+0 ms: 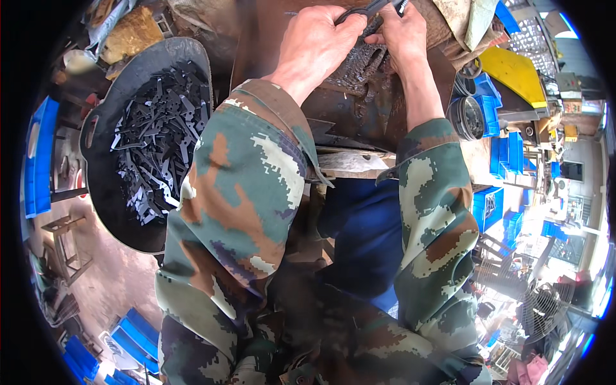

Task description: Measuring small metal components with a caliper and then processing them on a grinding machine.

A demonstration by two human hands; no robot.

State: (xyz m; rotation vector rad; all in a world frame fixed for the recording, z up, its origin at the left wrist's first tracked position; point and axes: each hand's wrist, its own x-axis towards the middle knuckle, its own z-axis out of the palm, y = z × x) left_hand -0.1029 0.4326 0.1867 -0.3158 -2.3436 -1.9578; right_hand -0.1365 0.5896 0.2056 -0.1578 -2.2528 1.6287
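My left hand [317, 43] is closed round a dark flat metal piece [363, 11] near the top edge of the view. A curved loop of this piece shows at my left fingers, and its far end runs out of the picture. Close beside it, my right hand [405, 37] has its fingers bent and pressed together. A small shiny metal tip [402, 8] shows at these fingers; what it belongs to is cut off by the edge. Below both hands lies a brown, greasy metal work surface [321, 102] with dark, lumpy grime [359, 74] on it.
At my left stands a black rubber tub [102, 192] holding many dark flat metal parts [154, 135]. Blue bins [40, 157] stand around the room. At right are a round metal container [467, 119], a yellow panel [511, 76] and a fan [545, 308].
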